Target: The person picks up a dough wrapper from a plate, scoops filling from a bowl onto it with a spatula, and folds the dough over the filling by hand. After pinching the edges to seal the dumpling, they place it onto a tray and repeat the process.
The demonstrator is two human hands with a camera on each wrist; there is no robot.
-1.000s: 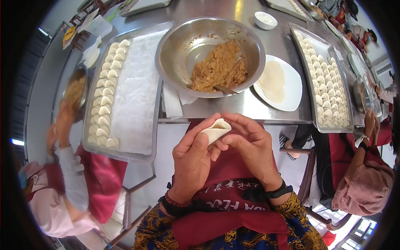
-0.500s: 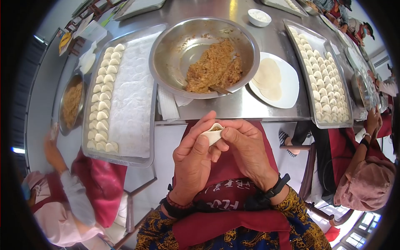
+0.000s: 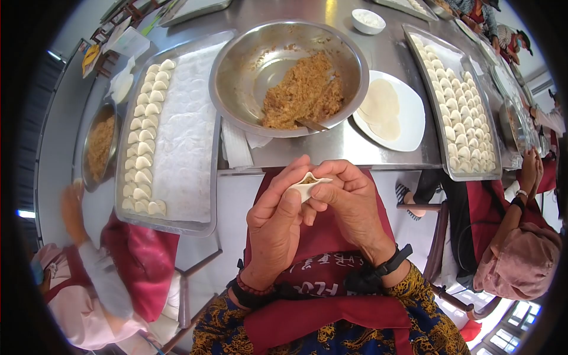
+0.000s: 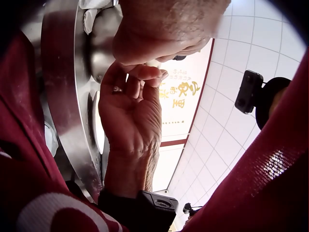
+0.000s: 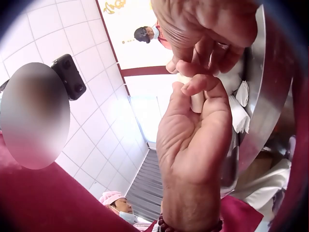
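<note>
The left grip (image 3: 274, 218) and right grip (image 3: 355, 210) both pinch the cream-white, half-folded dough wrapper (image 3: 303, 191) between them, its long axis crosswise.

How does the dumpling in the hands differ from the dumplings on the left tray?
The held dumpling is open, its filling showing; the tray dumplings look folded over, with no filling visible. The left hand and right hand grip the held dumpling, while the tray dumplings lie in lines on the left tray. Both have pale dough.
</note>
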